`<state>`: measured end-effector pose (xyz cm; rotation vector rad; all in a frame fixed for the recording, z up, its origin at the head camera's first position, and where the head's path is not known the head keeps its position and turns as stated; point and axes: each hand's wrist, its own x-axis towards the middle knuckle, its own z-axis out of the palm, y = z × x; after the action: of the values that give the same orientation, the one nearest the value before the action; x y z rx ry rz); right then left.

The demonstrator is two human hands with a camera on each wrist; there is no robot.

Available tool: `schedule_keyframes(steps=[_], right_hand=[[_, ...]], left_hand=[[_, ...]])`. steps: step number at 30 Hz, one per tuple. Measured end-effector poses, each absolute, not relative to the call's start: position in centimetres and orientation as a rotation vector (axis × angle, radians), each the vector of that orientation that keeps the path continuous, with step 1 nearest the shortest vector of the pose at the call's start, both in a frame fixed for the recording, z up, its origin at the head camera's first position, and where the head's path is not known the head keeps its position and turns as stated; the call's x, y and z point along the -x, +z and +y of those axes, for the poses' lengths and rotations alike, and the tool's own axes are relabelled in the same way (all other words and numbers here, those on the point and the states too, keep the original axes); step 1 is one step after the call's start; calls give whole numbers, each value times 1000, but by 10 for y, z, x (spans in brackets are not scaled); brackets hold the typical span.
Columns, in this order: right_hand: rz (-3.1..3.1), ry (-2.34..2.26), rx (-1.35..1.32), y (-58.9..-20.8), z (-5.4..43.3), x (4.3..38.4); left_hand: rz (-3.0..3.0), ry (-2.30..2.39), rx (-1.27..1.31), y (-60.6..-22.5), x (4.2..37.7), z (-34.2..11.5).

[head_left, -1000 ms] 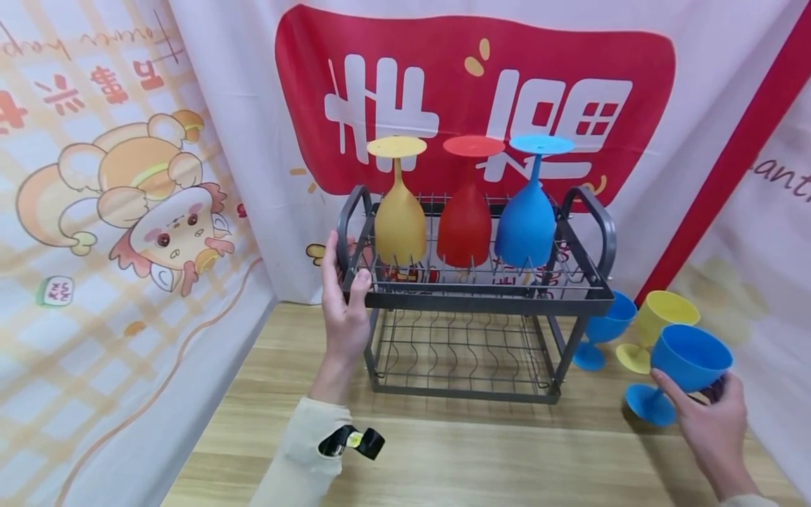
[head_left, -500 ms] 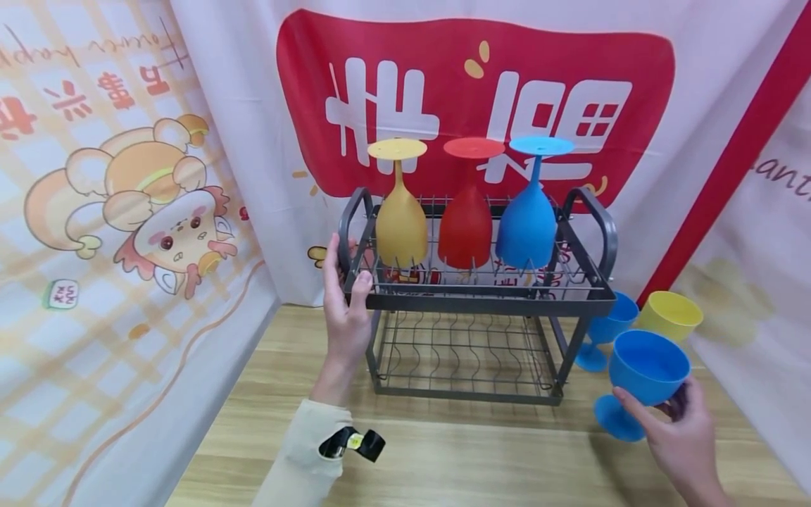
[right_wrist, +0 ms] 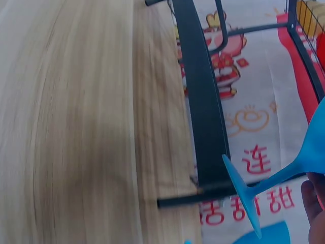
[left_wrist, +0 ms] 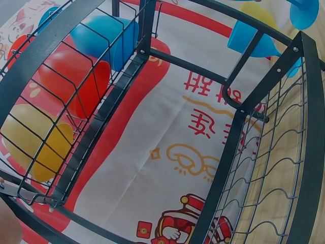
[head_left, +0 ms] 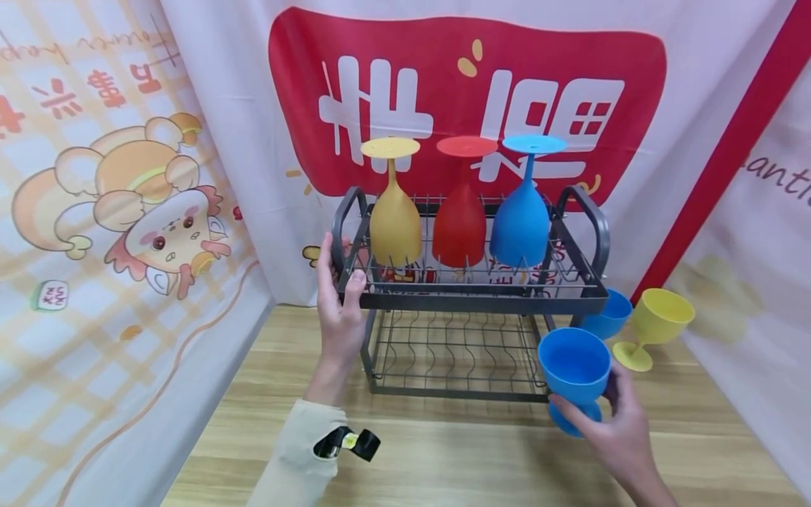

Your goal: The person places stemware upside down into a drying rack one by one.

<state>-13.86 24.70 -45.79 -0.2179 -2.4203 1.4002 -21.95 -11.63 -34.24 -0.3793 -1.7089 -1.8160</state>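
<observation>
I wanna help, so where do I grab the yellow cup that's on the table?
Probably the yellow cup by its bowl, from the front: it stands upright, wide above its foot, and a blue cup is close on its left.

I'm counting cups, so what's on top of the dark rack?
Atop the dark rack stand a yellow goblet, a red goblet and a blue goblet, all upside down. In the head view, they hide bits of the rack right behind them.

White curtain (head_left: 247,190) with red panel (head_left: 453,98), checked cartoon-print cloth (head_left: 70,310) at left, wooden tabletop (head_left: 456,458) below.
</observation>
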Motion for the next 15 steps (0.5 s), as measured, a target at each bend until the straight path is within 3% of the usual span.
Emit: schedule_keyframes(steps=[15], right_hand=[[-2384,1349,-119,-467,202,144]], left_hand=[[-1718,-1808,394,-344,219,-118]])
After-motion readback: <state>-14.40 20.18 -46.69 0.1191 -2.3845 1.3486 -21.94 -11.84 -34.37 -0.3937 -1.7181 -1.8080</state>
